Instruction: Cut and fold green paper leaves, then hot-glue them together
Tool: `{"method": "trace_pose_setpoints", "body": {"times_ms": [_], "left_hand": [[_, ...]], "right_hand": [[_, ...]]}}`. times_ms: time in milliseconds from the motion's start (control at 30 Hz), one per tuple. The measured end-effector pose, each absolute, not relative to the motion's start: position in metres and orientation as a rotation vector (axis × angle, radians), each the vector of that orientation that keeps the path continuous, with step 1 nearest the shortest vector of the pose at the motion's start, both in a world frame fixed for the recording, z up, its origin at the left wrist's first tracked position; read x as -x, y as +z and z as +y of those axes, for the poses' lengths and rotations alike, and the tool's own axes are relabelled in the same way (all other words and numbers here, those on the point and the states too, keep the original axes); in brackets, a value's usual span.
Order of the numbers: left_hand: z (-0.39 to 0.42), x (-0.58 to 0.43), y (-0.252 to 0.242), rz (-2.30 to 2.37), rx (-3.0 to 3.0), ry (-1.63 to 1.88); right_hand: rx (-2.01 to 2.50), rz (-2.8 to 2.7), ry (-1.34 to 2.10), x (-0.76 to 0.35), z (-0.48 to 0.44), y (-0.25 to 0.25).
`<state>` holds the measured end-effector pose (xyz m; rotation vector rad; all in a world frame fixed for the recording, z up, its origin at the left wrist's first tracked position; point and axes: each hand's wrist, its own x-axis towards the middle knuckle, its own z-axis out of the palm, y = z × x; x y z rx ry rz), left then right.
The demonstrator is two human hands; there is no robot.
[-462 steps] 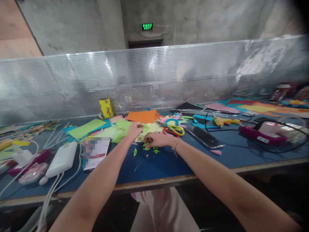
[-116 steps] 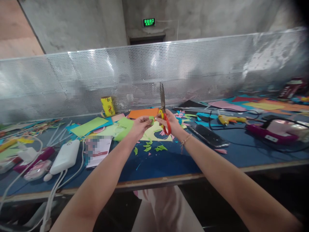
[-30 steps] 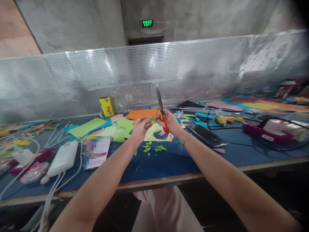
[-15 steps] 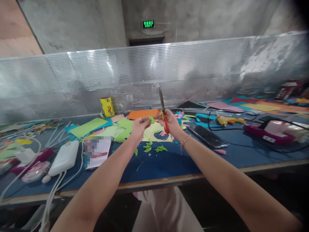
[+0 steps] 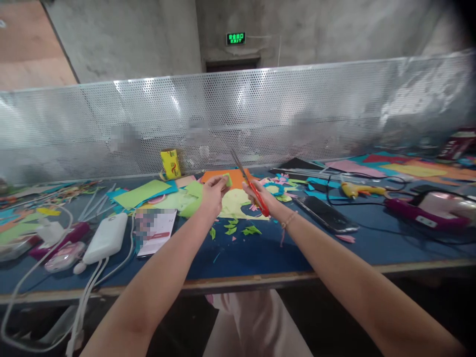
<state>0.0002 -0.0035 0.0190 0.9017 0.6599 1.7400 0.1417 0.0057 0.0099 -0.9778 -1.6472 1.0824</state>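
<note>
Scissors [image 5: 256, 194] lean further left than half second ago, right hand [image 5: 273, 202] now apart from small green paper piece [image 5: 228, 180]; from left: white power bank [image 5: 106, 238] on blue table [image 5: 241, 260], phone [image 5: 158, 233] with lit screen, left hand [image 5: 212, 196] pinching green paper piece above coloured sheets, green scraps [image 5: 252, 230] nearer table edge, right hand closed round red handles of scissors, dark phone [image 5: 329, 214], yellow glue gun [image 5: 362, 190]

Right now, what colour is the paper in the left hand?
The paper is light green, in the head view.
</note>
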Motion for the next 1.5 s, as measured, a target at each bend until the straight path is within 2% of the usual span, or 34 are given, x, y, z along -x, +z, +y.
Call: {"method": "trace_pose_setpoints", "body": {"times_ms": [133, 1300, 1500], "left_hand": [[-0.003, 0.0, 0.021, 0.68, -0.846, 1.802], [-0.008, -0.007, 0.025, 0.676, -0.751, 1.864], [-0.006, -0.005, 0.023, 0.697, -0.723, 1.856]], "right_hand": [[1.003, -1.858, 0.942, -0.144, 0.002, 0.008], [1.044, -1.769, 1.137, -0.124, -0.016, 0.002], [1.057, -1.869, 1.02, -0.124, -0.019, 0.006]]}}
